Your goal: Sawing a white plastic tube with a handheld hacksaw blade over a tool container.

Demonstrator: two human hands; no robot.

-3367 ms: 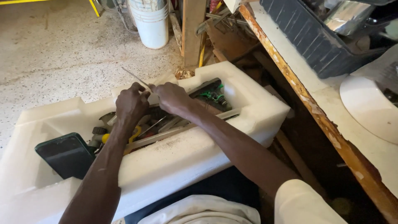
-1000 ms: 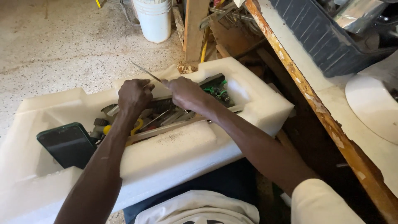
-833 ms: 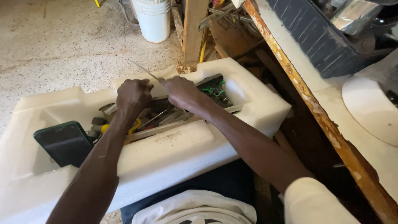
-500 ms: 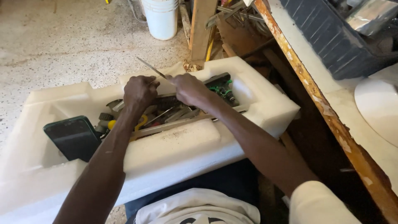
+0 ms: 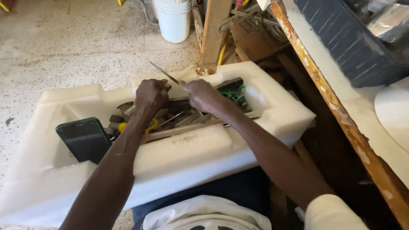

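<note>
Leftmost, a dark phone [image 5: 85, 138] leans in the white foam tray [image 5: 204, 147]. Above the tray's tools [image 5: 179, 119], the left hand [image 5: 151, 94] is closed around a thin grey metal blade [image 5: 164, 73], which slants up to the left; the right hand [image 5: 202, 94] pinches its lower end. Behind stands a plain white bucket [image 5: 172, 19]. At right, a dark blue crate [image 5: 345, 42] sits on the bench [image 5: 341, 115].
</note>
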